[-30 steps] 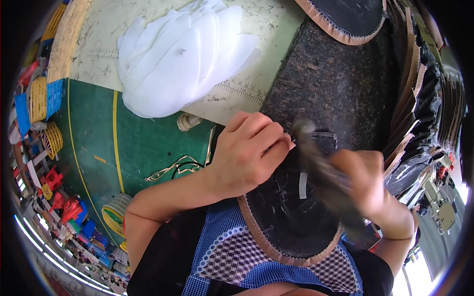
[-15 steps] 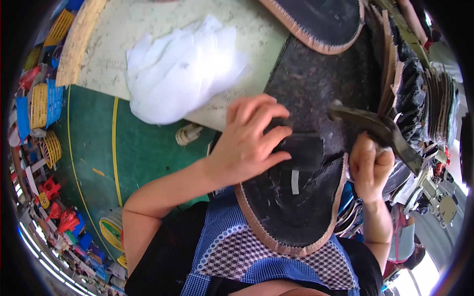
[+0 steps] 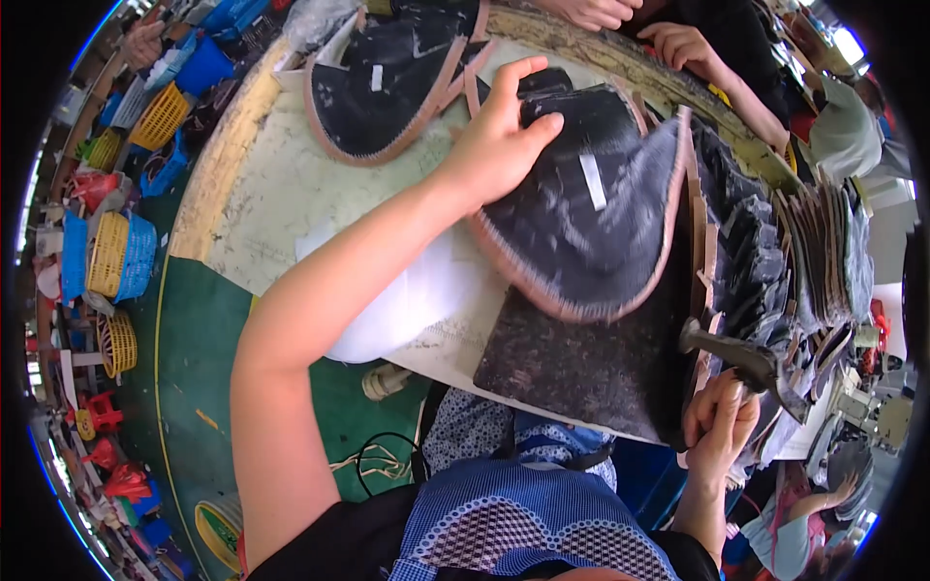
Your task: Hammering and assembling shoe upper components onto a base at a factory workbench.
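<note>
Black panel (image 3: 557, 242) is above the table (image 3: 257, 208), overlapping the dark board (image 3: 581, 373) in our view. Our left hand (image 3: 496, 145) meets its far left edge, thumb and forefinger spread; we cannot tell whether hidden fingers grip it. Our right hand (image 3: 720, 418) curls tightly around a hammer (image 3: 744, 354).

Table (image 3: 257, 194) with slab (image 3: 581, 366), white pieces (image 3: 412, 300)

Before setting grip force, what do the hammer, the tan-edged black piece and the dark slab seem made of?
Hammer: likely metal, its dark, worn surface giving a dull sheen.
Black piece: perhaps leather or a synthetic, creased with soft highlights.
Dark slab: maybe stone or board, mottled; can't tell which.
</note>
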A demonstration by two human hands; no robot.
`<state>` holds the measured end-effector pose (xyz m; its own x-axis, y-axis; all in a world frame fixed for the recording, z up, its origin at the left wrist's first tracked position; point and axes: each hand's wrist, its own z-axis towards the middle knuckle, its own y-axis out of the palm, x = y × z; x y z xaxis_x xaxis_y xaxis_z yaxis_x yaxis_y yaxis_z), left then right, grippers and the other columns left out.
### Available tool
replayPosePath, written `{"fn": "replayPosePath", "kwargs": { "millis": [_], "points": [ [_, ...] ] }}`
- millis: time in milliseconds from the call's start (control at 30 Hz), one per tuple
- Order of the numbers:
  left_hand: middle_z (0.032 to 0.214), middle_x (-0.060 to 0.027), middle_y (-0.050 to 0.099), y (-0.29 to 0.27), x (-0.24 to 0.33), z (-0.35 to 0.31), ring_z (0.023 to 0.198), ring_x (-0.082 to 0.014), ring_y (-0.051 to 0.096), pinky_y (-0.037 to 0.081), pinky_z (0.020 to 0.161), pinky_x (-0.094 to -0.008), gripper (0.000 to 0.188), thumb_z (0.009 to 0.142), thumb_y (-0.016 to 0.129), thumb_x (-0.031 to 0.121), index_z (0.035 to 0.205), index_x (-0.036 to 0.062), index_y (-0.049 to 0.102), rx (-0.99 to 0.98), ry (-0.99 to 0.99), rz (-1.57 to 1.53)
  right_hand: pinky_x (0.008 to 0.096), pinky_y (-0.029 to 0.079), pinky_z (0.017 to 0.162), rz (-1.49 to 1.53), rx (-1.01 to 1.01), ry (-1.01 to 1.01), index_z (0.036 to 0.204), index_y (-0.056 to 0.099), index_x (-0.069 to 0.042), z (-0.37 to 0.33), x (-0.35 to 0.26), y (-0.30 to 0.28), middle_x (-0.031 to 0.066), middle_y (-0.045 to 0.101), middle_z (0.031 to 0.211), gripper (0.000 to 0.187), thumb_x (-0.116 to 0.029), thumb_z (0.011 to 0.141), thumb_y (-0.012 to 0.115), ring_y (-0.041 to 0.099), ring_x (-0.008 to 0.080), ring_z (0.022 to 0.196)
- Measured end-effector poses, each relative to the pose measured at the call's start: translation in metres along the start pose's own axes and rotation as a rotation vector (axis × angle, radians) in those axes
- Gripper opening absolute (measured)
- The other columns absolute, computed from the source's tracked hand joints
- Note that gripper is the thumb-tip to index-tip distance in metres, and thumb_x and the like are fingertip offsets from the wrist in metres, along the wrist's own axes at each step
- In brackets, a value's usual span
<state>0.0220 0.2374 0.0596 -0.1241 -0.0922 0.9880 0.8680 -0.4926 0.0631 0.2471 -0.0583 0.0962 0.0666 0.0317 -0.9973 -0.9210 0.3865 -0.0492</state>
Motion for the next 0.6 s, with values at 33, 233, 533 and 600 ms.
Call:
{"fn": "replayPosePath", "kwargs": {
  "millis": [33,233,533,600],
  "points": [
    [0.121,-0.0109,0.057,-0.009,-0.020,0.019,0.103,-0.0175,0.059,0.050,0.091,-0.0315,0.060,0.097,0.061,0.007,0.148,0.0074,0.029,0.057,0.123,0.158,0.0218,0.023,0.037,0.001,-0.030,0.016,0.090,0.052,0.000,0.002,0.000,0.007,-0.0027,0.035,0.053,0.034,-0.028,0.109,0.046,0.033,0.0064,0.038],
    [0.123,-0.0225,0.053,0.002,-0.038,0.040,0.114,-0.0395,0.056,0.045,0.100,-0.0430,0.054,0.091,0.069,0.018,0.138,0.0093,0.047,0.150,0.502,1.028,0.0218,0.026,0.036,0.083,-0.097,0.142,0.088,0.054,0.001,0.003,0.014,0.020,-0.0013,0.040,0.053,0.033,-0.025,0.108,0.048,0.035,0.0064,0.039],
    [0.137,-0.0158,0.057,-0.251,-0.010,0.083,0.127,-0.0357,0.054,0.045,0.106,-0.0435,0.085,0.077,0.080,0.027,0.151,0.0129,0.039,0.223,0.079,1.453,0.0205,0.028,0.036,0.075,-0.180,0.201,0.095,0.058,0.002,0.006,0.023,0.022,-0.0002,0.043,0.052,0.029,-0.023,0.107,0.052,0.038,0.0059,0.039],
    [0.130,-0.0099,0.061,-0.226,-0.001,0.076,0.115,-0.0321,0.059,0.049,0.099,-0.0443,0.054,0.079,0.076,0.015,0.129,0.0115,0.057,0.213,0.250,1.626,0.0210,0.026,0.037,0.056,-0.138,0.224,0.093,0.057,0.000,0.006,0.022,0.025,-0.0009,0.041,0.053,0.029,-0.026,0.107,0.053,0.036,0.0063,0.038]
  ]
}}
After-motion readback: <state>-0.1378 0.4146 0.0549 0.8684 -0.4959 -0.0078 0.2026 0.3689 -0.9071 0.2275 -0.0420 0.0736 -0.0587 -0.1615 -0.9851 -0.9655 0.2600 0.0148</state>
